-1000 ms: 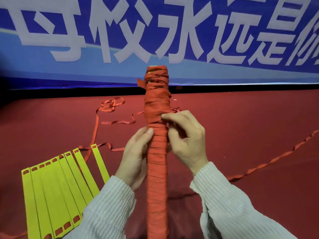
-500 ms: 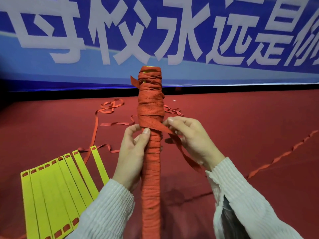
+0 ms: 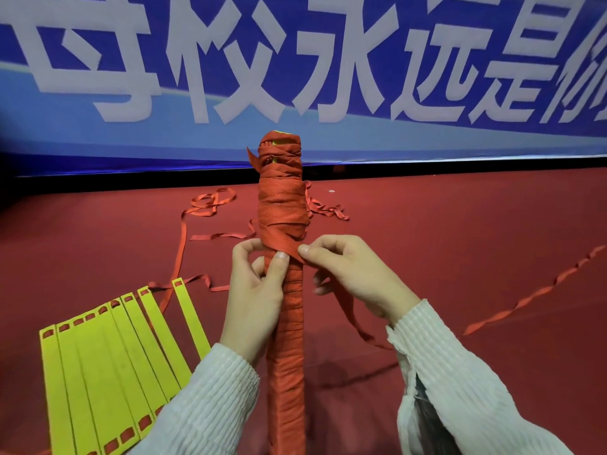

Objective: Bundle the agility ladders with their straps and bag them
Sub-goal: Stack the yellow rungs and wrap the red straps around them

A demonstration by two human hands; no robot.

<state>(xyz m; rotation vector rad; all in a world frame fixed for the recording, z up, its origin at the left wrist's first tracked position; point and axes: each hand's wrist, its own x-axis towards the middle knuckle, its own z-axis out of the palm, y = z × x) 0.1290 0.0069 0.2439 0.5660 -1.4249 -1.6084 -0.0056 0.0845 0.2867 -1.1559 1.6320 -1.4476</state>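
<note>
Bundle point(image 3: 284, 290) upright between left hand point(image 3: 254, 297) and right hand point(image 3: 358, 277) fingers point(image 3: 308, 249).

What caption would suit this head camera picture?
Left hand steadies an upright strap-wrapped ladder bundle while the right hand pinches its orange strap.

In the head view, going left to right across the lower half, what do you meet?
Yellow ladder rungs fanned on the red floor → left hand gripping the bundle → upright strap-wrapped bundle → right hand pinching the strap → loose red strap trailing off to the right.
</note>
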